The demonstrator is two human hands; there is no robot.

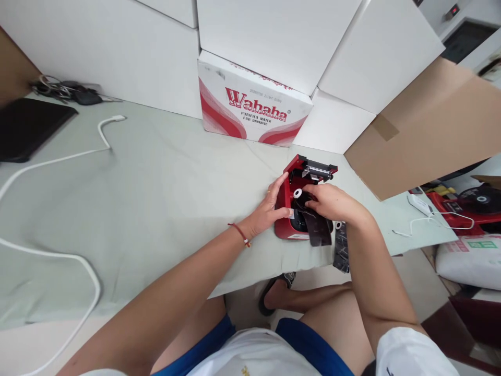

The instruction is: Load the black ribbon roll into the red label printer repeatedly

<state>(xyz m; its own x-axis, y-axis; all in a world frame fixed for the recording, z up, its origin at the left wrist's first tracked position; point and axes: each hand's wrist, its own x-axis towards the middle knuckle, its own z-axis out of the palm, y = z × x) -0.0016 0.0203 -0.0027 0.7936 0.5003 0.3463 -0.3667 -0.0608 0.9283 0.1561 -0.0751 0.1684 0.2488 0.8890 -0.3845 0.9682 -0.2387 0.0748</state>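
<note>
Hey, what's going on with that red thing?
A person's left grip rests spread against a red machine with its lid up. The right grip is inside, at a white-cored black roll; whether it pinches it is hard to see. A dark strip sticks out over the front. Another white-cored roll lies just to the right.

I see a bright room, with soft light all over. Shadows on the pale counter are faint. Inside the red machine it looks dark. The water box has clear letters, but the keys look fuzzy. Near the edges, things stretch and lean.
</note>
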